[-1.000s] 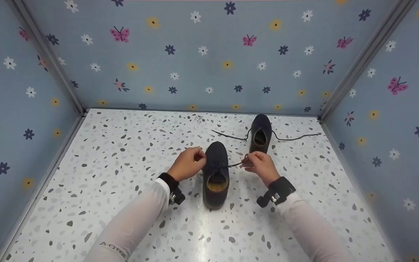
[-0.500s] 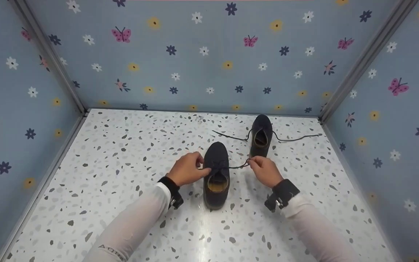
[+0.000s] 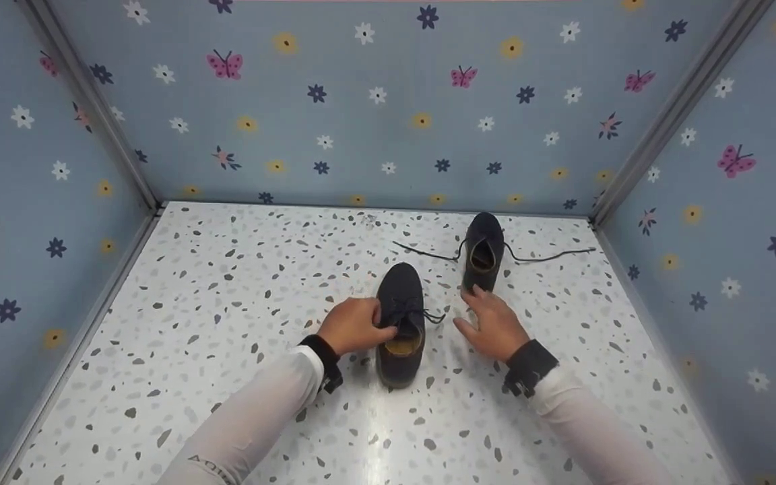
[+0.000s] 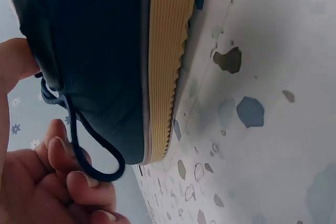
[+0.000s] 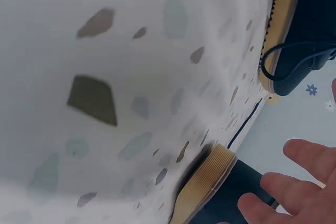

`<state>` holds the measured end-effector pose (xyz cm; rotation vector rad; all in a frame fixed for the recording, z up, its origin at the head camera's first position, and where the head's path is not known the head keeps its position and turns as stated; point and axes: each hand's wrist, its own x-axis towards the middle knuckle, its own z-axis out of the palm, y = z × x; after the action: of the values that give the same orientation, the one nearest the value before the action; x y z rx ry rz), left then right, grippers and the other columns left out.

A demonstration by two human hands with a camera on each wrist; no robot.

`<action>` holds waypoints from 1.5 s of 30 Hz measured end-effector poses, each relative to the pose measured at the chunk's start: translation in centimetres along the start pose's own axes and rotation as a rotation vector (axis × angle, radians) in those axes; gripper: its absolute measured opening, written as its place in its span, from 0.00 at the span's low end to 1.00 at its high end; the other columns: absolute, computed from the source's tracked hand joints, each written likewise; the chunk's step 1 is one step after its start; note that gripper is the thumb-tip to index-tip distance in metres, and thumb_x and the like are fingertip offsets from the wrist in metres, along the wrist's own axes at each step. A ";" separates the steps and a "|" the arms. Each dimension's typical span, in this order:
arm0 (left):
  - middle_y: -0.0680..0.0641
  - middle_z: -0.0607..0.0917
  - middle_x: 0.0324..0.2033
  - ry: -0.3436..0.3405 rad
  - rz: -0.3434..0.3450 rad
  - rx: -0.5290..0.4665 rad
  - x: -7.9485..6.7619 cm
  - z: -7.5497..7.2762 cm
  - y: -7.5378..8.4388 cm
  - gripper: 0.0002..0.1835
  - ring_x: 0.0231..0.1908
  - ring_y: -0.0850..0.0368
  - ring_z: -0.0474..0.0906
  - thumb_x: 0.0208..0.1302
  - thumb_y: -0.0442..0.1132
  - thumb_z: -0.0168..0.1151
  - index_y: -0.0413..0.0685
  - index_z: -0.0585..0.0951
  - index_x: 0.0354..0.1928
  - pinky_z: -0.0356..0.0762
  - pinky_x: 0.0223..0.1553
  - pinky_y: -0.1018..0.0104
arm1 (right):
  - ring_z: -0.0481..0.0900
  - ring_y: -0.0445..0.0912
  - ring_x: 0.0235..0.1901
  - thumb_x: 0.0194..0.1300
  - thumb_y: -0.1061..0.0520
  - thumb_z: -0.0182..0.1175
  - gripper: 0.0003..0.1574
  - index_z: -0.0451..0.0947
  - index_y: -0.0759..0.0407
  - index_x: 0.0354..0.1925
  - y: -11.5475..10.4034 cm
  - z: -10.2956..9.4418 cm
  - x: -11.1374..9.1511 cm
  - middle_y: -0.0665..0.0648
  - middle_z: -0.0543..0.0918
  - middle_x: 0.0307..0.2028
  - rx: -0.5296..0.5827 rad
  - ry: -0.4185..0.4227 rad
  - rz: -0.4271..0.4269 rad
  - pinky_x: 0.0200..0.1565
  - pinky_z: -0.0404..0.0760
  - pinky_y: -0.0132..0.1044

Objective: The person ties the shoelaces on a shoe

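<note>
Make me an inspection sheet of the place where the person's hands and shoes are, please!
Surface: white speckled surface, flat.
Job's things: near shoe has a lace loop on each side; far shoe has laces spread to both sides.
Clutter: nothing seen.
Grippers: left hand has its thumb on the near shoe; right hand holds nothing, near the far shoe's heel.
Cables: nothing seen.
Surroundings: blue panels with flowers and butterflies.

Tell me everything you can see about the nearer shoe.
The nearer shoe is matte dark blue, material unclear, with a ridged tan sole and yellowish insole. It stands upright on the speckled surface, toe forward, left of the other shoe. Its lace loops out on both sides. The left hand touches its top with the thumb.
</note>
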<state>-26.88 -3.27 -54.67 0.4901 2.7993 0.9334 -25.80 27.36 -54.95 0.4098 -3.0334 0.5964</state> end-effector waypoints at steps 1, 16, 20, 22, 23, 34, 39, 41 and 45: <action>0.56 0.75 0.20 -0.011 -0.001 0.013 0.0 0.1 0.1 0.21 0.22 0.58 0.72 0.59 0.58 0.71 0.52 0.75 0.26 0.68 0.26 0.64 | 0.65 0.70 0.75 0.74 0.41 0.62 0.40 0.70 0.59 0.75 0.1 0.1 0.0 0.71 0.66 0.76 -0.032 0.011 -0.009 0.75 0.64 0.64; 0.53 0.81 0.22 0.000 0.023 0.097 0.0 1.2 0.8 0.11 0.23 0.56 0.76 0.66 0.46 0.59 0.54 0.77 0.26 0.74 0.28 0.61 | 0.67 0.67 0.75 0.71 0.41 0.66 0.40 0.71 0.56 0.73 0.9 -0.2 -0.7 0.70 0.66 0.76 -0.115 0.123 -0.035 0.74 0.66 0.65; 0.52 0.82 0.24 0.013 0.024 0.116 -0.2 1.0 0.7 0.10 0.25 0.55 0.77 0.68 0.44 0.58 0.53 0.77 0.27 0.75 0.31 0.59 | 0.67 0.67 0.74 0.72 0.41 0.65 0.42 0.69 0.60 0.74 0.9 -0.7 -0.6 0.72 0.66 0.76 -0.097 0.133 -0.031 0.75 0.66 0.62; 0.52 0.82 0.25 0.010 0.012 0.114 -0.4 0.8 0.5 0.10 0.25 0.55 0.77 0.68 0.44 0.58 0.53 0.77 0.28 0.75 0.32 0.59 | 0.67 0.68 0.74 0.73 0.41 0.63 0.43 0.67 0.61 0.75 1.0 -1.1 -0.5 0.73 0.65 0.76 -0.070 0.127 -0.014 0.74 0.66 0.62; 0.52 0.82 0.25 0.008 0.005 0.111 -0.5 0.6 0.4 0.10 0.25 0.55 0.77 0.69 0.44 0.57 0.53 0.77 0.28 0.75 0.32 0.59 | 0.67 0.68 0.75 0.74 0.41 0.62 0.43 0.66 0.61 0.76 1.1 -1.2 -0.4 0.73 0.64 0.77 -0.047 0.119 0.002 0.74 0.66 0.62; 0.51 0.82 0.27 0.039 -0.042 0.081 -1.9 -1.7 -1.4 0.10 0.27 0.55 0.77 0.72 0.43 0.57 0.52 0.78 0.31 0.75 0.32 0.59 | 0.56 0.64 0.81 0.80 0.34 0.48 0.49 0.49 0.59 0.83 3.2 -3.8 2.8 0.69 0.58 0.80 0.339 0.001 0.264 0.79 0.57 0.61; 0.51 0.81 0.27 0.068 -0.058 0.096 -2.4 -2.9 -2.8 0.10 0.28 0.54 0.76 0.71 0.43 0.56 0.52 0.78 0.31 0.74 0.32 0.59 | 0.59 0.64 0.79 0.78 0.28 0.44 0.52 0.46 0.55 0.84 3.7 -4.6 4.7 0.69 0.57 0.81 0.397 -0.031 0.360 0.77 0.63 0.61; 0.50 0.82 0.27 0.073 -0.065 0.089 -2.6 -3.4 -3.5 0.09 0.28 0.54 0.77 0.72 0.43 0.56 0.51 0.77 0.31 0.74 0.32 0.59 | 0.58 0.64 0.80 0.77 0.26 0.44 0.54 0.44 0.54 0.84 3.7 -4.8 5.4 0.67 0.55 0.82 0.416 -0.041 0.396 0.77 0.63 0.61; 0.50 0.84 0.29 0.070 -0.089 0.059 -2.9 -4.5 -4.8 0.09 0.29 0.55 0.79 0.72 0.43 0.56 0.51 0.78 0.33 0.76 0.34 0.59 | 0.56 0.63 0.81 0.78 0.30 0.45 0.52 0.43 0.54 0.84 3.7 -5.0 6.8 0.67 0.53 0.82 0.438 -0.033 0.456 0.79 0.60 0.59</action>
<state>-26.52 -10.45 -53.87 0.3432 2.8923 0.8684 -33.44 30.81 -51.15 -0.2899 -3.0150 1.2936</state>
